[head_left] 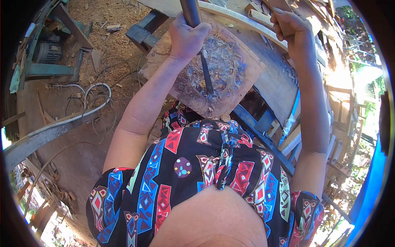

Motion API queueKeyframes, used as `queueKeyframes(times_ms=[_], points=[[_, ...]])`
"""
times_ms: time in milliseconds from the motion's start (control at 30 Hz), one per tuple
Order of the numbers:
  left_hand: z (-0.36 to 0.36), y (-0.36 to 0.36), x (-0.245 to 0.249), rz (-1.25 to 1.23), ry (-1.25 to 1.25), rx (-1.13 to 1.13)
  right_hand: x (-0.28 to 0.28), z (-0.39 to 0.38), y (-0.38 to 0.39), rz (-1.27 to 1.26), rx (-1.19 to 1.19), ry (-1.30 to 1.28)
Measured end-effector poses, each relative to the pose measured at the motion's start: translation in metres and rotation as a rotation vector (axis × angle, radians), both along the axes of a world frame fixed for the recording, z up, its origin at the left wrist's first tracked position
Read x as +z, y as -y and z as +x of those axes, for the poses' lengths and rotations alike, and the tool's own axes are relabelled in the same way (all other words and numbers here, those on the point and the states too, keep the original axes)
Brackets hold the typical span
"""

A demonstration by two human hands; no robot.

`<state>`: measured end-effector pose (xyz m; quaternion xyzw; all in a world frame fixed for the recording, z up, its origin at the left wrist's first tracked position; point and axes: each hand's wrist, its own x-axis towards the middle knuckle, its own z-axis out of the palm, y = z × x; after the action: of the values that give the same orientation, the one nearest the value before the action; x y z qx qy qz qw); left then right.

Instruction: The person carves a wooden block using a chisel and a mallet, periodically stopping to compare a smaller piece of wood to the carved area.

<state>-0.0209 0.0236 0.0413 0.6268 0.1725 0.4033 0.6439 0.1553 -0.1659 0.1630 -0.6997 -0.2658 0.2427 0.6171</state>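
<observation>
Your black shirt with red and blue geometric print (197, 177) fills the lower frame. Beyond it sits a reddish-brown square wooden chopping block (247, 74), its centre scarred and strewn with shavings. Your left hand (187, 39) has its fingers wrapped tight round a grey round-handled metal chisel (205, 72). The chisel's long axis runs top to bottom, dark blade pointing toward you, tip on the block's scarred middle. Your right hand (290, 24) curls beside 1 pale wooden strip (238, 17); you cannot tell whether it grips.
</observation>
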Motion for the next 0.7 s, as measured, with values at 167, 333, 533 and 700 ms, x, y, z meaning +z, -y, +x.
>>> queueKeyframes(times_ms=[167,333,533,700], points=[[-0.006,0.004,0.006,0.062,0.014,0.011,0.002,-0.005,-0.002,-0.005,-0.002,0.016],[0.001,-0.002,-0.006,0.018,0.056,-0.073,0.008,-0.005,-0.018,0.002,0.043,0.050],[0.002,-0.005,-0.011,0.028,0.027,-0.126,0.034,-0.030,-0.081,0.077,0.037,0.217],[-0.003,0.000,-0.011,-0.009,0.009,-0.125,0.043,-0.044,-0.107,-0.580,0.281,0.325]])
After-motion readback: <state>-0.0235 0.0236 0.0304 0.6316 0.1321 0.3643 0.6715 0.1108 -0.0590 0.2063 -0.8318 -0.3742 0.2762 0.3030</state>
